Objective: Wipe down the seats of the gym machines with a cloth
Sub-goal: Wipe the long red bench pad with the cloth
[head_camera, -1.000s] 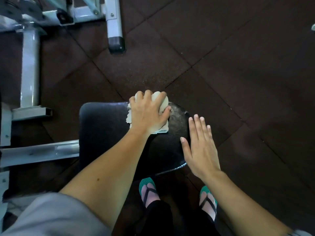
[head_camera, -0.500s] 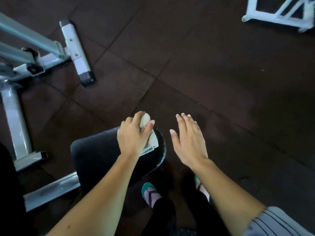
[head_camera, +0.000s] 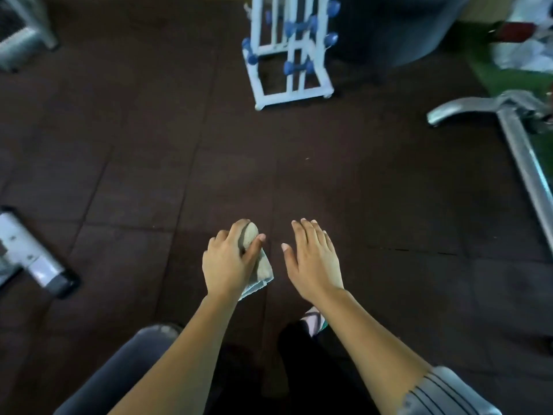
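Nearest: dark seat [head_camera: 140, 351] at bottom left, below and behind L wrist, only its edge showing, partly hidden by L forearm. A sandalled foot [head_camera: 314, 320] peeks out under R forearm.

L hand [head_camera: 229, 265] held palm down over the floor [head_camera: 149, 175], fingers curled round a bunched pale cloth [head_camera: 260, 266]; thumb pressed vs. its R side, fingertips over the top. Loose corner of cloth hangs out below the thumb toward the wrist. Cloth is off the seat, in the air w/ the hand.

R hand [head_camera: 314, 259] just beside it, not touching cloth or L hand. Flat, palm down, fingers straight and close together, thumb angled out toward the cloth. Holds nothing.

Left of L fingers, well apart: white machine leg w/ black end cap [head_camera: 39, 265] on the floor.

Beyond both sets of fingertips: bare dark rubber tiles, then far ahead a white rack w/ blue dumbbells [head_camera: 288, 55]. Far R of R fingers: grey metal machine base [head_camera: 514, 139]. Top L corner: another grey frame [head_camera: 24, 34], blurred.
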{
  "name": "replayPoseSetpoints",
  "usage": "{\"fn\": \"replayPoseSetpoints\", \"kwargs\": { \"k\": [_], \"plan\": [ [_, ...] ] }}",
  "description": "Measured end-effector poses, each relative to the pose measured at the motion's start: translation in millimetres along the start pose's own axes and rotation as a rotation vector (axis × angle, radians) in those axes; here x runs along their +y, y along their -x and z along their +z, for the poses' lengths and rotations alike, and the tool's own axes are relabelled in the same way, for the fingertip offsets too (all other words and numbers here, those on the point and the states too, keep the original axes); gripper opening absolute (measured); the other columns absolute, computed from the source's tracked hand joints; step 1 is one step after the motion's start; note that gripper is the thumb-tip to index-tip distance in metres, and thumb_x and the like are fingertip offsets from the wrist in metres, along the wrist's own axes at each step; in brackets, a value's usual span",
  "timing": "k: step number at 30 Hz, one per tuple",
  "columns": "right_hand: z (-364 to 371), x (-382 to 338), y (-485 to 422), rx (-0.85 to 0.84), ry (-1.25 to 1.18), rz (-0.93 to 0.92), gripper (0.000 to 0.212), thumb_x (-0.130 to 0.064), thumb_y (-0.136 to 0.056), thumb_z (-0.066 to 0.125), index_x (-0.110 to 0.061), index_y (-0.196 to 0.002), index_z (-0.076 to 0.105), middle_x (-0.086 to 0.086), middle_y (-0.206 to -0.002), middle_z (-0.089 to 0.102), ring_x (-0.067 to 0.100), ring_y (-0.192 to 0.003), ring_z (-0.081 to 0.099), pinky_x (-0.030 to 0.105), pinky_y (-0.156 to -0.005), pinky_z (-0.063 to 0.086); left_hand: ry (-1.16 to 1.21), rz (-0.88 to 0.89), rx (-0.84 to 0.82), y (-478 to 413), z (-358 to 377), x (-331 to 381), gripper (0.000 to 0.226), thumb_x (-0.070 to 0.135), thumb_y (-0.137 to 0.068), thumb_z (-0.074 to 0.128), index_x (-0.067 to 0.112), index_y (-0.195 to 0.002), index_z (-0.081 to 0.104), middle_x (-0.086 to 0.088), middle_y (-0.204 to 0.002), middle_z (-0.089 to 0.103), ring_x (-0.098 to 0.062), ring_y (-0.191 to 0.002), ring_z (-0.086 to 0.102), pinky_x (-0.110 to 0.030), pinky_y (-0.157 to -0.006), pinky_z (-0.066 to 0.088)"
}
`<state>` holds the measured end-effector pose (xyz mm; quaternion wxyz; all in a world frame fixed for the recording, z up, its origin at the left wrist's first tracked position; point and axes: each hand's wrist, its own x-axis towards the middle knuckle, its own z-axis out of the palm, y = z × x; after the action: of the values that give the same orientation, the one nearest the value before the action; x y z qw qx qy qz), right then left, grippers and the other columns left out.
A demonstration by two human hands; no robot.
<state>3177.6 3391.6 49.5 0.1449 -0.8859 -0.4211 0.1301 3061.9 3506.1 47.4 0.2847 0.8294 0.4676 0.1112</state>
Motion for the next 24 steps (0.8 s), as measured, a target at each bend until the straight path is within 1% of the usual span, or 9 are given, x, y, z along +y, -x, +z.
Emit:
{"fn": "replayPoseSetpoints", "kwargs": {
  "k": [3, 6, 10, 13, 16, 24],
  "plan": [
    [-46, 44, -27, 0.06, 0.005, 0.063, 0.05, -0.037, -0.098, 0.038, -0.009, -0.14, 0.038, 0.011, -0.145, 0.041, 0.029, -0.139, 0.031, 0.042, -0.114, 0.027, 0.008, 0.117, -0.018, -32, 16, 68, 0.044, 0.062, -0.088, 0.046, 0.034, -0.12, 0.054, 0.002, -0.094, 0.061, -0.022, -0.088, 0.057, -0.036, -0.071, 0.048],
    [-79, 88, -50, 0.125, 0.004, 0.148, 0.048, -0.036, -0.097, 0.042, -0.009, -0.137, 0.042, 0.012, -0.142, 0.045, 0.03, -0.136, 0.036, 0.044, -0.111, 0.032, 0.032, 0.18, -0.048, -64, 35, 126, 0.042, 0.061, -0.088, 0.046, 0.035, -0.119, 0.053, 0.004, -0.094, 0.061, -0.021, -0.088, 0.057, -0.04, -0.073, 0.05],
    [-108, 148, -72, 0.187, 0.007, 0.284, 0.046, -0.035, -0.096, 0.046, -0.009, -0.134, 0.046, 0.012, -0.139, 0.049, 0.03, -0.132, 0.042, 0.044, -0.108, 0.036, 0.027, 0.269, -0.09, -104, 67, 193, 0.039, 0.058, -0.086, 0.051, 0.035, -0.118, 0.055, 0.004, -0.093, 0.062, -0.022, -0.088, 0.058, -0.042, -0.072, 0.051],
    [-124, 192, -94, 0.204, 0.004, 0.375, 0.048, -0.036, -0.096, 0.044, -0.009, -0.135, 0.043, 0.012, -0.14, 0.047, 0.03, -0.133, 0.04, 0.043, -0.109, 0.036, 0.017, 0.353, -0.129, -140, 96, 240, 0.039, 0.057, -0.085, 0.052, 0.034, -0.117, 0.057, 0.003, -0.091, 0.062, -0.023, -0.086, 0.059, -0.042, -0.07, 0.053],
    [-140, 238, -127, 0.26, 0.025, 0.453, 0.048, -0.036, -0.095, 0.044, -0.009, -0.134, 0.046, 0.012, -0.138, 0.05, 0.029, -0.131, 0.043, 0.043, -0.107, 0.038, 0.011, 0.435, -0.179, -180, 130, 287, 0.038, 0.055, -0.086, 0.056, 0.033, -0.117, 0.058, 0.003, -0.092, 0.063, -0.023, -0.086, 0.06, -0.042, -0.07, 0.053],
    [-207, 356, -221, 0.418, 0.011, 0.708, 0.044, -0.033, -0.091, 0.055, -0.007, -0.126, 0.053, 0.014, -0.129, 0.058, 0.032, -0.123, 0.052, 0.045, -0.099, 0.045, -0.048, 0.704, -0.331, -289, 217, 432, 0.043, 0.06, -0.085, 0.052, 0.034, -0.119, 0.056, 0.002, -0.095, 0.064, -0.024, -0.088, 0.061, -0.044, -0.073, 0.053]
  ]
}}
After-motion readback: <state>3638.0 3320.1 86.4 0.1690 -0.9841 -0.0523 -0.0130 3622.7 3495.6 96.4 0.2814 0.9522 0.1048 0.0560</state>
